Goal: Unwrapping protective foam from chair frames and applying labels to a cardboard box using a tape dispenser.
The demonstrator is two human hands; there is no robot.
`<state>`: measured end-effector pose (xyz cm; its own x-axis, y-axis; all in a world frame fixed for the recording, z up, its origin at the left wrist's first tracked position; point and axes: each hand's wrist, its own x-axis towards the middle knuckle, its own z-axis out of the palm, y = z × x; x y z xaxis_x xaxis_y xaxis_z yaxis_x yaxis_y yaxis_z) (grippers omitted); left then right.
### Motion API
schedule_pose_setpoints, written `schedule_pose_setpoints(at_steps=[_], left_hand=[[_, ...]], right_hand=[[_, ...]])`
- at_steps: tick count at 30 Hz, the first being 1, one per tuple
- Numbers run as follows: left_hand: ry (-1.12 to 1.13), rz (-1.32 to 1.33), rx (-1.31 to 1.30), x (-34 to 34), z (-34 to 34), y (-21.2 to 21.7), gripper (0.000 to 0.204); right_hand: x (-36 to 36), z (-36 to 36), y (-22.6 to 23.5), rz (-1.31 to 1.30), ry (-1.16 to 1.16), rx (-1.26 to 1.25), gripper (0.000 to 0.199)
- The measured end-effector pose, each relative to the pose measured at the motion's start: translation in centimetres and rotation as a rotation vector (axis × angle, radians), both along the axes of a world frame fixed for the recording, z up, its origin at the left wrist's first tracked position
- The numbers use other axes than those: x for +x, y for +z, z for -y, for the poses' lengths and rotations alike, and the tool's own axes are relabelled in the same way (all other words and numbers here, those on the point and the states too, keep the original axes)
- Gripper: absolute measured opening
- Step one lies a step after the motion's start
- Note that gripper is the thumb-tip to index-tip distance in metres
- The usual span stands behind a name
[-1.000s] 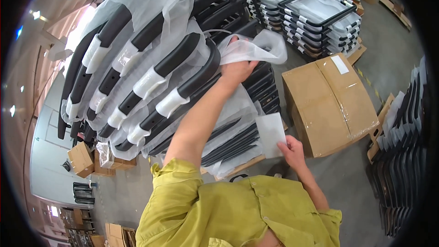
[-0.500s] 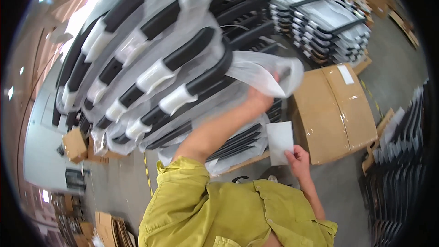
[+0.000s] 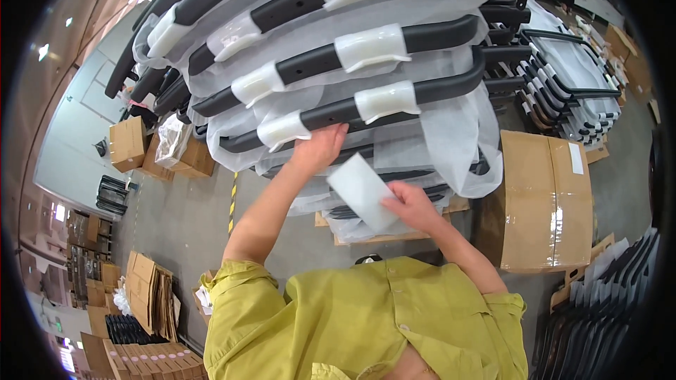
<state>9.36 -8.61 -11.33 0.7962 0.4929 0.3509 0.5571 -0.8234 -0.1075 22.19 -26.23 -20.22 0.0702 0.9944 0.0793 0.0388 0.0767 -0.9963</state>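
1. From my distant place I see, through the head camera, two bare hands in front of a tall stack [image 3: 310, 63] of black bars.
2. The right hand [image 3: 412, 207] grasps a white sheet [image 3: 360, 191] at its right edge, with the thumb on top. The sheet is tilted, in front of the stack and below the lowest bar [image 3: 338, 110].
3. The left hand [image 3: 318, 149] is at the underside of this bar, just beside the left white wrap [image 3: 283, 130]. Its fingertips seem to touch the bar, but I cannot tell if they grip it.
4. Another wrap [image 3: 387, 102] is around the same bar, farther right.
5. Translucent film [image 3: 461, 142] hangs from the stack's right side, apart from both hands.
6. Lower down, a wooden pallet [image 3: 394, 237] shows under dark parts.
7. A closed carton [image 3: 549, 204] stands to the right, and beyond it a second stack [image 3: 574, 67].
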Motion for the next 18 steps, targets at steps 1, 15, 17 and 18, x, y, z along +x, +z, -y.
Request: schedule_pose_setpoints(at_steps=[1, 15, 17, 18], left_hand=[[-0.004, 0.006, -0.004, -1.5, -2.0, -1.1, 0.026], [-0.278, 0.051, -0.565, -6.8, -13.4, -6.8, 0.051], [-0.191, -0.018, -0.449, -6.7, -13.1, -6.9, 0.051], [-0.194, -0.022, -0.450, -6.9, -13.8, -8.1, 0.051]], right_hand=[[-0.7, -1.1, -0.4, -0.184, -0.035, -0.004, 0.018], [-8.8, -12.1, 0.1, -0.512, -0.526, 0.037, 0.023], [-8.7, -13.0, 0.7, -0.467, -0.551, 0.021, 0.024], [-8.9, -13.3, 1.0, -0.469, -0.521, 0.024, 0.024]])
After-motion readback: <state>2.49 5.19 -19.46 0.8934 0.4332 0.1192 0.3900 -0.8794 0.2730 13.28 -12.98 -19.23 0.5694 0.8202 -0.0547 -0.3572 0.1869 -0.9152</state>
